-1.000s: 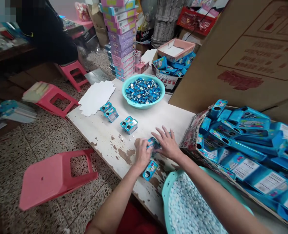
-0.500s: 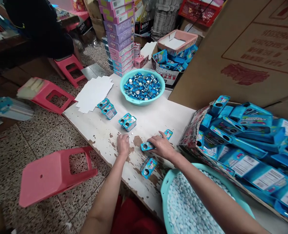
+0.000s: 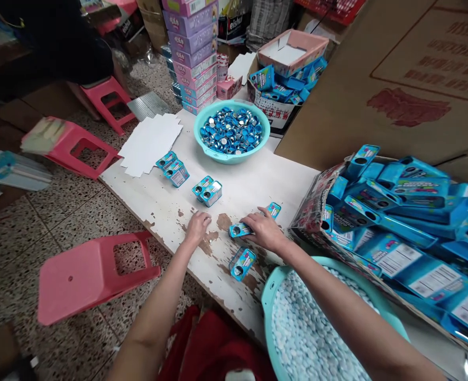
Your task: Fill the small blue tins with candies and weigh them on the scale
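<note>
My left hand (image 3: 198, 226) rests low over the worn table top, its fingers curled in; whatever they hold, if anything, is hidden. My right hand (image 3: 263, 230) grips a small blue candy pack (image 3: 238, 229) with a round hole in its face. A blue end (image 3: 274, 209) shows beyond those fingers; I cannot tell whether it is a second pack. Nearer me lies a blue blister pack (image 3: 242, 263). Farther back are a pair of blue packs (image 3: 207, 191) and another overlapping pair (image 3: 173, 169).
A turquoise basin (image 3: 269, 296) of pale candies stands at the right front. Another basin (image 3: 228, 158) holds blue and silver caps. On the right is a carton (image 3: 311, 206) heaped with blue packs. White sheets (image 3: 150, 143) lie far left; red stools (image 3: 71, 283) stand beside the table.
Small white pieces beside my left hand no longer show on the table. The left fingers have curled in slightly. My right hand stays on the pack; the view has shifted a little.
</note>
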Available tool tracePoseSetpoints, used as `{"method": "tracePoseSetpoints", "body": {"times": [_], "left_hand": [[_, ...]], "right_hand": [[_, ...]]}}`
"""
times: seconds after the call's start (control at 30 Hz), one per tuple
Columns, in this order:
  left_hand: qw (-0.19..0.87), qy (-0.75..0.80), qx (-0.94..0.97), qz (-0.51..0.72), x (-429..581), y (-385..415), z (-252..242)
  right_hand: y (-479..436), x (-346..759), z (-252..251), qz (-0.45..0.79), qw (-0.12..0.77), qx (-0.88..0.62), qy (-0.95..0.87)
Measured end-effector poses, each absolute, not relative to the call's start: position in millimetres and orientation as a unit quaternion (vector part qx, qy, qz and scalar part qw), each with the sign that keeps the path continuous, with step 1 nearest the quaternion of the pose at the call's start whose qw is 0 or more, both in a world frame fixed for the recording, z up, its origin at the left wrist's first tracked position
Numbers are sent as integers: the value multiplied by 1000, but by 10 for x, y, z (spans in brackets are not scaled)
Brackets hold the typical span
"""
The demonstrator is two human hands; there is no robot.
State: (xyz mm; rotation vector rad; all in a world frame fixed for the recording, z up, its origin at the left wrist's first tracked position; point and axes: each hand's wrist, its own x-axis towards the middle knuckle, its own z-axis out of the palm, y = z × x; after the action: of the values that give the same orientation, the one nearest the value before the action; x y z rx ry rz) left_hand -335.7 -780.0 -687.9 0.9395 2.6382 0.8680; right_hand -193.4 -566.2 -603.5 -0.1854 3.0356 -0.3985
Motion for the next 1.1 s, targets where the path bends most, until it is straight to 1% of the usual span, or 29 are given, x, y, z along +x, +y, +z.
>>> {"method": "tracePoseSetpoints", "body": {"times": [0.13, 0.3, 0.53, 0.73, 0.83, 0.9, 1.0, 1.1], "left_hand": [[135, 885, 338, 290, -3080, -8014, -6795], [135, 877, 363, 283, -2743, -8102, -6836], [127, 889, 311, 310, -2688, -8086, -6833], [154, 872, 343, 315, -2589, -7934, -6785], [159, 871, 330, 326, -2593, -7899, -6763], [160, 874, 309, 340, -2633, -7896, -6686], [150, 873, 284, 368, -2698, -7851, -6432], [132, 852, 323, 391, -2716, -7708, -6122]], "right_hand": [[-5663, -1933, -6063, -126, 36, -61, 990], [-5667, -1928, -6064, -123, 37, -58, 990], [-5743, -1951, -6016, -138, 44, -30, 989], [-5795, -1962, -6023, -132, 49, -32, 990], [-5797, -1961, -5990, -135, 49, -33, 989], [-5802, -1969, -5963, -135, 51, -36, 989], [-5824, -2003, -5945, -135, 57, -43, 988], [-5857, -2049, -5966, -139, 60, -46, 987]]}}
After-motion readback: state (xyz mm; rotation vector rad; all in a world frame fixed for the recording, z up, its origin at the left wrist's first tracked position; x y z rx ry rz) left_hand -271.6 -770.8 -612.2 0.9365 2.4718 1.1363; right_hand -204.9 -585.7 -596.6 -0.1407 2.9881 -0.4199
